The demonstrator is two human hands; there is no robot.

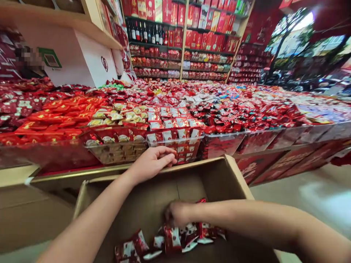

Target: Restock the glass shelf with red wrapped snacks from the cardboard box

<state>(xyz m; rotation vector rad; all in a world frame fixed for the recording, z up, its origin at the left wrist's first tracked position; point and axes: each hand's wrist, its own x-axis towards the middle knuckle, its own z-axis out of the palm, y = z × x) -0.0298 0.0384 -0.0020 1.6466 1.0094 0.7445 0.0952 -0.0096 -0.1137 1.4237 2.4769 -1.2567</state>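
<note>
An open cardboard box [238, 175] stands below the display edge, with several red and white candy packets [172, 239] on its bottom. Down inside it, my right hand [178, 213] is at the packets; motion blur hides its fingers and whatever they may hold. My left hand [155, 162] rests at the box's far rim, in front of a clear bin of red and white packets [175, 122]. Its fingers are bent and close together, their tips near the bin's front wall, and what they hold, if anything, cannot be made out.
Clear bins of wrapped sweets [225, 142] line the display beyond the box. Gold packets [120, 115] and orange-red packets [60, 117] lie to the left. Shelves with bottles [145, 33] and red boxes stand behind. Another cardboard box [22, 212] is at the lower left.
</note>
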